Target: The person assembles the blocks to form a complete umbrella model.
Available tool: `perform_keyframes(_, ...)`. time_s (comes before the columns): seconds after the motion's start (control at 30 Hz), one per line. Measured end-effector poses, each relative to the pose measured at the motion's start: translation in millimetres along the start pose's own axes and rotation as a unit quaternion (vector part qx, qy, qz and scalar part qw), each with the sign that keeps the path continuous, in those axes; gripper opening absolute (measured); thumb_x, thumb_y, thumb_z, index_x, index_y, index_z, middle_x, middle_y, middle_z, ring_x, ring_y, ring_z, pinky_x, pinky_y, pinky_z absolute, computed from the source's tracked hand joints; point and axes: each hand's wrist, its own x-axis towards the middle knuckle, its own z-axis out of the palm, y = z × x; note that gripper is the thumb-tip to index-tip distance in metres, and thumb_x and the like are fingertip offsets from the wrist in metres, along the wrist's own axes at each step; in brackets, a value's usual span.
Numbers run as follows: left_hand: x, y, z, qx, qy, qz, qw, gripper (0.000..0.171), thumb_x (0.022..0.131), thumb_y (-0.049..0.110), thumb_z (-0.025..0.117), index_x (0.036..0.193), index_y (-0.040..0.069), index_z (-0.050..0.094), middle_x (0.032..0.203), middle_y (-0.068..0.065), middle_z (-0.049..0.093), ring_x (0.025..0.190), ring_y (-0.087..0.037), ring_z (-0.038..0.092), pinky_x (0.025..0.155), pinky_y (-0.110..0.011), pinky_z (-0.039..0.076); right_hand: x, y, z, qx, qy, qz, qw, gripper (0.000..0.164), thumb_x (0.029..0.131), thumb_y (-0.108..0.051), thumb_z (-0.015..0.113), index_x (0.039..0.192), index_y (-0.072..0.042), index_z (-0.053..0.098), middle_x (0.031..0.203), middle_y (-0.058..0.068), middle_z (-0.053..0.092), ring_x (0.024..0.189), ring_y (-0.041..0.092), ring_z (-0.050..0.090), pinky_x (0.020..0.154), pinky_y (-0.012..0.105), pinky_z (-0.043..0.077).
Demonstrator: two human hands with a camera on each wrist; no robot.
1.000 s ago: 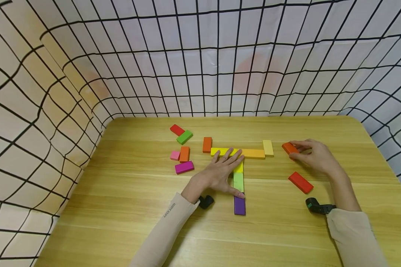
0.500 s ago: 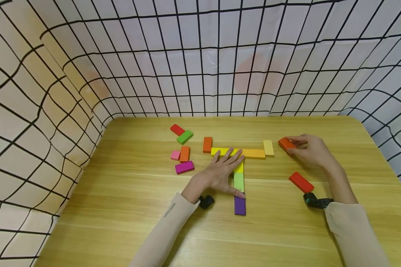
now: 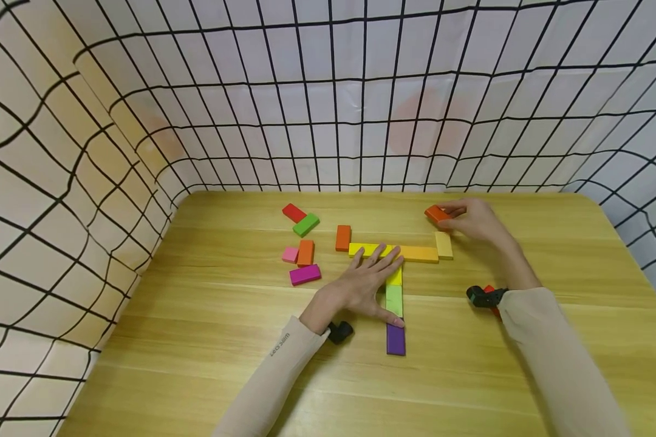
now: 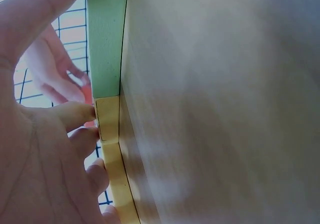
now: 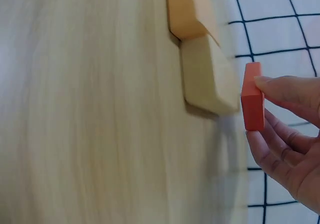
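Observation:
My right hand (image 3: 472,220) pinches an orange-red block (image 3: 436,214) between thumb and fingers, just behind the pale yellow block (image 3: 444,245). In the right wrist view the held block (image 5: 253,98) is apart from the pale block (image 5: 207,74). My left hand (image 3: 359,286) lies with spread fingers over the yellow block (image 3: 359,249) and the lower yellow block (image 3: 395,277). Its thumb touches near the join of the light green block (image 3: 394,300) and the purple block (image 3: 396,340). An orange block (image 3: 420,254) lies between the yellow and pale ones, forming a T-like row.
An orange-red block (image 3: 343,238) stands by the row's left end. Further left lie a red block (image 3: 294,212), a green block (image 3: 306,224), an orange block (image 3: 305,252), a pink block (image 3: 290,254) and a magenta block (image 3: 305,274). A red block (image 3: 489,289) is partly hidden under my right wrist camera.
My right hand has carried the orange-red block left and away from me, from the right of the pale block to behind it. My left hand has stayed in place.

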Motion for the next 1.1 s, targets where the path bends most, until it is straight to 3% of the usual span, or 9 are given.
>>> perform_keyframes(0.27, 0.7, 1.0, 0.5, 0.006, 0.0, -0.001, 1.0, 0.129, 0.078, 0.081, 0.07, 0.168, 0.023, -0.003, 0.175, 0.006, -0.014, 0.162, -0.021, -0.016, 0.132, -0.053, -0.008, 12.8, -2.7, 13.7, 0.008, -0.002, -0.004, 1.0, 0.051, 0.097, -0.017, 0.072, 0.141, 0.004, 0.06, 0.126, 0.033, 0.066, 0.112, 0.042, 0.064, 0.081, 0.027, 0.048)
perform_keyframes(0.47, 0.4, 1.1, -0.4, -0.001, -0.001, 0.003, 1.0, 0.129, 0.078, 0.08, 0.07, 0.168, 0.022, -0.002, 0.175, 0.005, -0.014, 0.162, -0.022, -0.016, 0.132, -0.054, -0.008, 11.7, -2.4, 17.2, 0.015, 0.008, 0.004, 1.0, 0.049, 0.096, -0.016, 0.073, 0.14, 0.003, 0.061, 0.125, 0.031, 0.066, 0.11, 0.04, 0.063, 0.079, 0.025, 0.047)
perform_keyframes(0.97, 0.2, -1.3, 1.4, 0.0, 0.001, 0.0, 1.0, 0.13, 0.078, 0.08, 0.07, 0.168, 0.022, -0.003, 0.175, 0.005, -0.014, 0.162, -0.021, -0.016, 0.132, -0.054, -0.008, 9.4, 1.1, 18.6, 0.036, -0.002, 0.015, 0.999, 0.049, 0.099, -0.021, 0.071, 0.143, -0.001, 0.06, 0.131, 0.031, 0.063, 0.116, 0.041, 0.06, 0.092, 0.042, 0.048)
perform_keyframes(1.1, 0.7, -0.1, 1.4, 0.003, 0.001, -0.001, 1.0, 0.129, 0.078, 0.08, 0.07, 0.168, 0.023, -0.004, 0.175, 0.006, -0.014, 0.162, -0.02, -0.016, 0.132, -0.053, -0.009, 10.4, -0.5, 20.7, 0.039, -0.004, 0.017, 0.999, 0.049, 0.1, -0.023, 0.07, 0.143, -0.001, 0.06, 0.13, 0.031, 0.064, 0.116, 0.041, 0.06, 0.091, 0.04, 0.048)
